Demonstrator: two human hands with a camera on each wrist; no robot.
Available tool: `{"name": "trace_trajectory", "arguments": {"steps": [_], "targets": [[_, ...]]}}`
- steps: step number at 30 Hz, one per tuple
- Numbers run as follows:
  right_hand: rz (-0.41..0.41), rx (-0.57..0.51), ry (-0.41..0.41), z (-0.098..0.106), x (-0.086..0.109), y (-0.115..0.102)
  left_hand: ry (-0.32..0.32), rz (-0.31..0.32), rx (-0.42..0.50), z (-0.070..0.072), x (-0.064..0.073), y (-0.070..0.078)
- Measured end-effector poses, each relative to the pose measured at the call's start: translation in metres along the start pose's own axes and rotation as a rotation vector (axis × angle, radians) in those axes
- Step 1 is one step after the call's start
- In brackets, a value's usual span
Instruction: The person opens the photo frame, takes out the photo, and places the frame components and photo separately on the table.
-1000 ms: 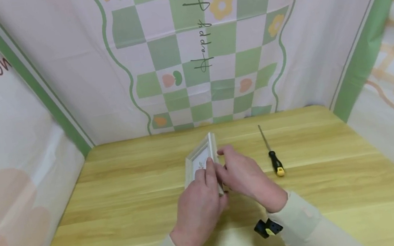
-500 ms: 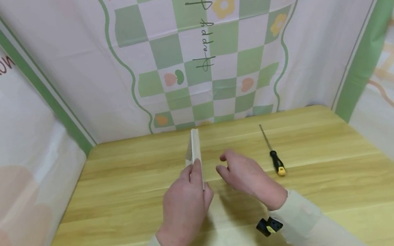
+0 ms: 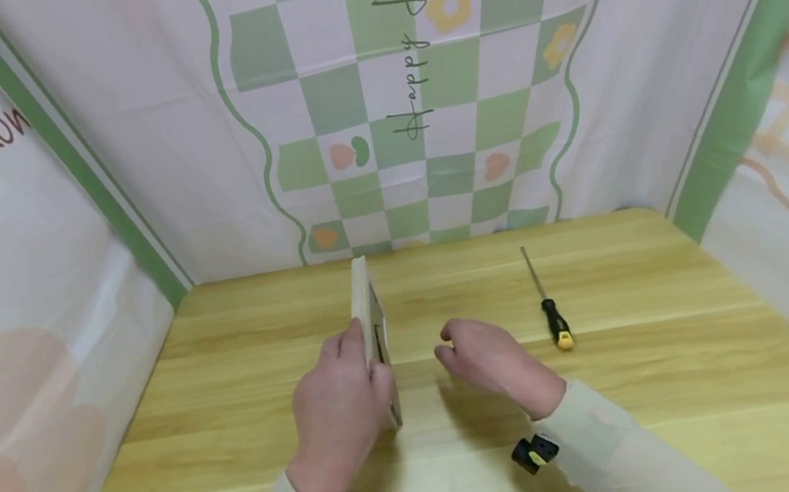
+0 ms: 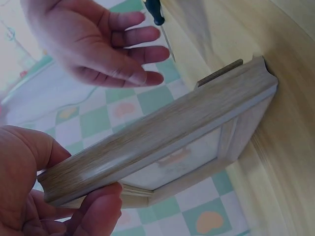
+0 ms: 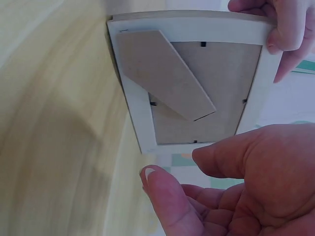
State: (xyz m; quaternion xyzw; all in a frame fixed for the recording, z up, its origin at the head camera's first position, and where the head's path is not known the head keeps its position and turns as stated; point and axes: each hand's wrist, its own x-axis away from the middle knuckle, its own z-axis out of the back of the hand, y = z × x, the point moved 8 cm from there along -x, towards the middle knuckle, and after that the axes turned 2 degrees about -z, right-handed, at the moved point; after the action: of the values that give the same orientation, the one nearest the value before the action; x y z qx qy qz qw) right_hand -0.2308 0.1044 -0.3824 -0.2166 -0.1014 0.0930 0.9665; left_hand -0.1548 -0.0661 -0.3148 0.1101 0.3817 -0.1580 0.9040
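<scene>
A light wooden picture frame [image 3: 366, 310] stands on edge on the table, turned nearly edge-on in the head view. My left hand [image 3: 338, 413] grips its near edge, thumb on the back side and fingers on the front side. In the right wrist view, the frame's back shows a brown backing board [image 5: 224, 64], small black tabs and a slanted stand leg [image 5: 162, 73]. Glass over a pale picture [image 4: 182, 160] shows in the left wrist view. My right hand [image 3: 497, 362] hovers to the right of the frame, apart from it, fingers loosely bent around nothing.
On the right of the wooden table [image 3: 685, 373] lies a screwdriver [image 3: 555, 324] with a black and yellow handle, its shaft pointing away. A checkered curtain [image 3: 413, 109] hangs behind the table's far edge, with more printed cloth at both sides.
My right hand has come off the picture frame. My left hand has moved left with the frame and turned it, so the front has swung out of the head view and the back edges in.
</scene>
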Motion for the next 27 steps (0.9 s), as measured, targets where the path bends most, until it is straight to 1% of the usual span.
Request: {"name": "trace_trajectory", "arguments": {"steps": [2, 8, 11, 14, 16, 20, 27], "targets": [[0.005, 0.008, -0.014, -0.003, -0.001, 0.000, -0.021, 0.020, 0.019, 0.000, 0.001, -0.004], [0.006, 0.024, -0.059, -0.013, -0.003, 0.001, -0.109, 0.128, 0.106, -0.005, 0.004, -0.017], [0.006, 0.022, -0.074, -0.015, -0.004, 0.001, -0.126, 0.165, 0.146, -0.007, 0.006, -0.022], [0.005, 0.009, -0.090, -0.018, -0.005, 0.001, -0.134, 0.190, 0.186, -0.008, 0.007, -0.025], [0.004, 0.000, -0.098, -0.020, -0.005, 0.001, -0.151, 0.210, 0.209, -0.009, 0.009, -0.027], [0.006, -0.011, -0.104, -0.022, -0.006, 0.001, -0.205, 0.266, 0.248, -0.014, 0.012, -0.032], [0.005, -0.013, -0.120, -0.026, -0.008, 0.002, -0.321, 0.370, 0.301, -0.025, 0.019, -0.040]]}}
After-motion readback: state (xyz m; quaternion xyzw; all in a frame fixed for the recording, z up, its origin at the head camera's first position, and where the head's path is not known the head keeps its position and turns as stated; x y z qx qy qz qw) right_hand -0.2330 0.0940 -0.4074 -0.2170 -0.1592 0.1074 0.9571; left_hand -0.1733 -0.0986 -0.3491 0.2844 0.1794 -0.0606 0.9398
